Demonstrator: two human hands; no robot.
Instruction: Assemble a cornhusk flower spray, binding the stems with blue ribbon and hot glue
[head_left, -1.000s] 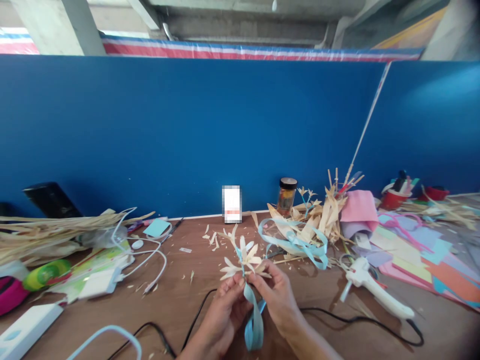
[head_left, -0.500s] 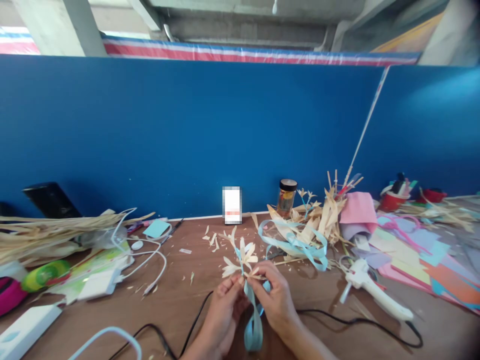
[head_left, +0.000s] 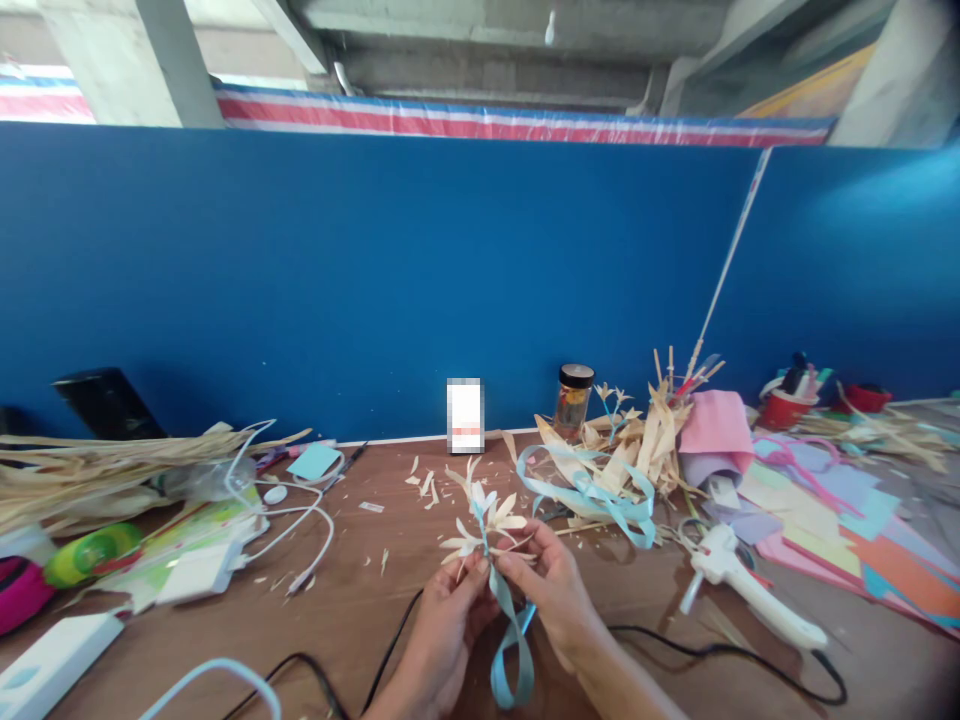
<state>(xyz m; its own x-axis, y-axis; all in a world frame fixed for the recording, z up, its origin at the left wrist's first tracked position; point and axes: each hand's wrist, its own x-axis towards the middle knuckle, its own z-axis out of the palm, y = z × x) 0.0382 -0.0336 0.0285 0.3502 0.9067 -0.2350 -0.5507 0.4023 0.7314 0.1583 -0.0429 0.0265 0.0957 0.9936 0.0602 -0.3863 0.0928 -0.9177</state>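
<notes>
My left hand (head_left: 454,612) is closed in a pinch around the lower stem of a flower made of pale dried husk petals (head_left: 506,520). Light-blue ribbon (head_left: 517,690) wraps the stem and hangs down in a loop between my hands. Against the flower's base, my right hand (head_left: 553,585) is also pinched, with the ribbon's loop running up into it; its fingertips touch the lower petals and partly hide what they grip. A small upper blossom on the same stem points towards the blue partition.
A glue gun (head_left: 750,585) with a black cable lies to the right, before coloured paper sheets (head_left: 900,540). Behind my right hand are dried husks (head_left: 637,455), more ribbon and a lidded jar (head_left: 574,400). White cables (head_left: 328,540) and a power strip (head_left: 56,660) lie left.
The flower has turned slightly and its petals spread differently. The ribbon loop below has twisted and opened wider. Both hands stay pinched close together at the stem.
</notes>
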